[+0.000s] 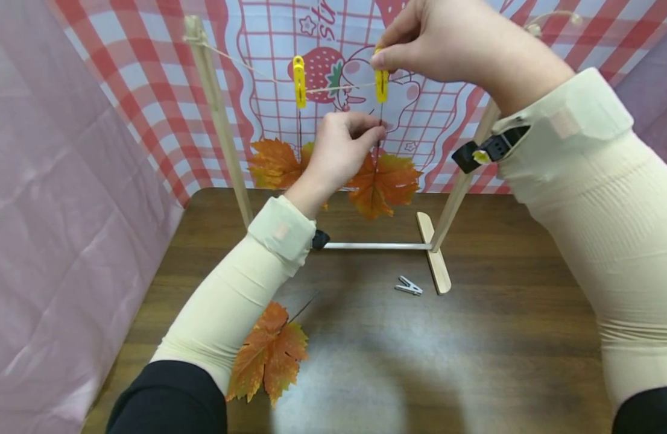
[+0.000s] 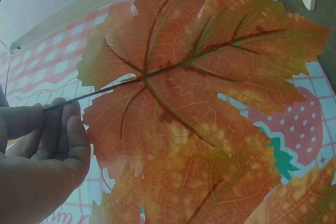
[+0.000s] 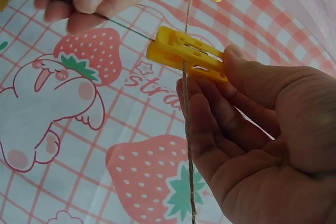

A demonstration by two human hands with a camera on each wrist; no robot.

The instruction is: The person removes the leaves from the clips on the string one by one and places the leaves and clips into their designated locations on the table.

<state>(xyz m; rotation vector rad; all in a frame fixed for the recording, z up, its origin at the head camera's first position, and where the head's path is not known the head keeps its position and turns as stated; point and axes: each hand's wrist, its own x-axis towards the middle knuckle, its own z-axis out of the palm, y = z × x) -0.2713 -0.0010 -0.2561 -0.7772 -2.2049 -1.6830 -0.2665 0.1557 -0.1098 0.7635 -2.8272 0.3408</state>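
Observation:
My right hand [image 1: 447, 39] pinches the top end of a yellow clothespin [image 1: 382, 89] that sits on a thin string [image 3: 189, 145]. The clothespin's lower end meets the dark stem [image 3: 128, 28] of an orange maple leaf [image 1: 386, 184]. Just below it, my left hand [image 1: 339, 144] pinches that stem between thumb and fingers; the leaf [image 2: 184, 82] spreads out beyond the fingertips. To the left, a second yellow clothespin [image 1: 299, 81] on the string holds another leaf [image 1: 274, 163] by its stem, partly hidden behind my left hand.
The string runs between two wooden posts [image 1: 216, 114] joined low down by a white rod [image 1: 377, 246]. One wooden foot [image 1: 441, 271] shows at the right. A grey clothespin [image 1: 409, 286] and a loose orange leaf [image 1: 271, 355] lie on the brown table [image 1: 502, 349]. Behind hangs a strawberry-print cloth [image 1: 132, 90].

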